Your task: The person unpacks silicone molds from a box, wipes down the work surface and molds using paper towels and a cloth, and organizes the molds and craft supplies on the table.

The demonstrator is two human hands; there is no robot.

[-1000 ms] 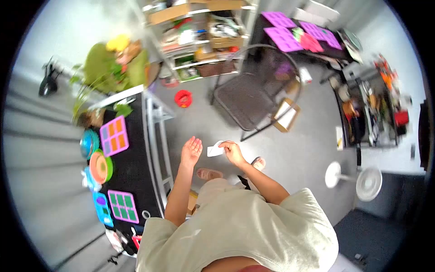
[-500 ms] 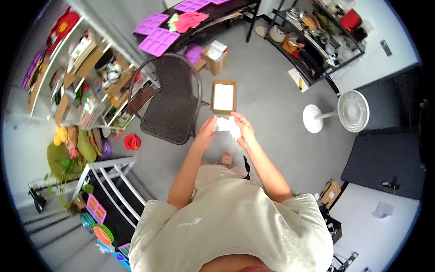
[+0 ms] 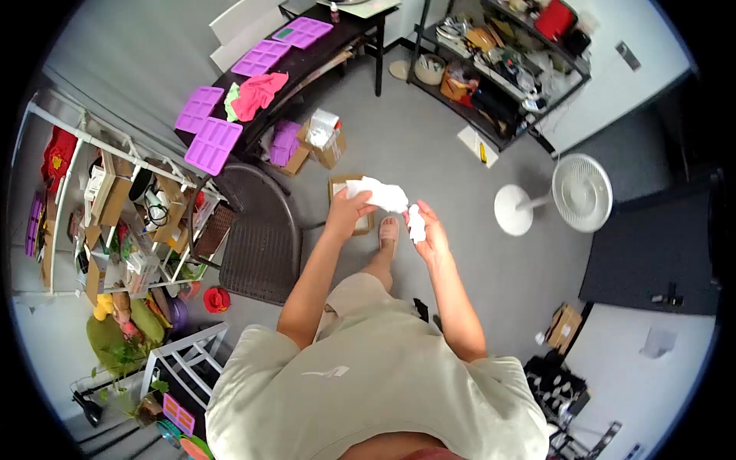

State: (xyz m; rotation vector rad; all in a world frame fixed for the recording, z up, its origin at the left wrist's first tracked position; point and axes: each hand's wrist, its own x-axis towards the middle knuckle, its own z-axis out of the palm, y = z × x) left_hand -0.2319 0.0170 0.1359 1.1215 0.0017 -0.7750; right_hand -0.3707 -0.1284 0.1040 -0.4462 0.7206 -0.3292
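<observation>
My left hand [image 3: 349,212] is closed on a larger piece of white tissue [image 3: 379,194], which stretches out to the right from the fingers. Close by on the right, my right hand [image 3: 431,234] grips a smaller crumpled white piece [image 3: 416,223] between thumb and fingers. The two pieces come near each other in the middle; whether they are joined I cannot tell. Beneath my left hand, an open cardboard box [image 3: 363,225] lies on the floor, partly covered by hand and tissue.
A dark woven chair [image 3: 259,245] stands at the left, before a cluttered white shelf [image 3: 115,290]. Purple molds [image 3: 214,146] lie on the black table [image 3: 307,69]. A white fan [image 3: 582,192] is at the right, a black rack [image 3: 498,142] at the upper right.
The view has turned rightward, away from the left-hand table. My left hand, open one second ago, now holds white tissue. The white material has spread into a larger and a smaller piece.
</observation>
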